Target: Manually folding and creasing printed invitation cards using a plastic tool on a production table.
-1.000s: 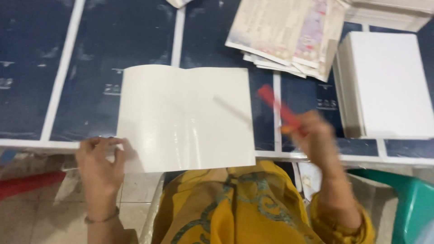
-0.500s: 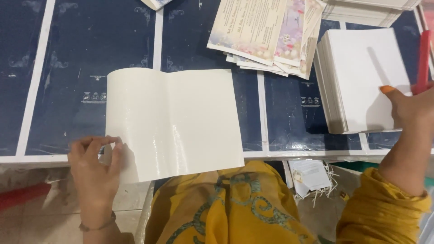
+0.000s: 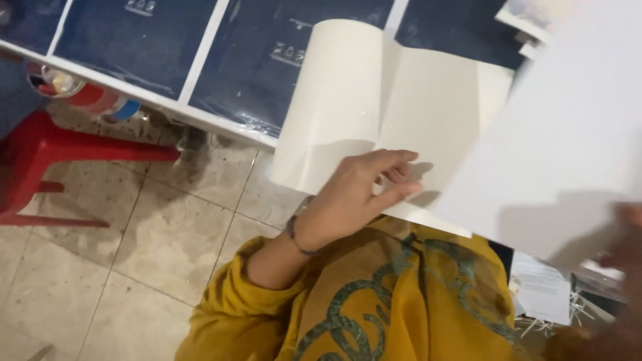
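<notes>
right hand (image 3: 625, 241) blurred, cut by right edge, white sheet (image 3: 568, 140) cropped, grip unclear
</notes>
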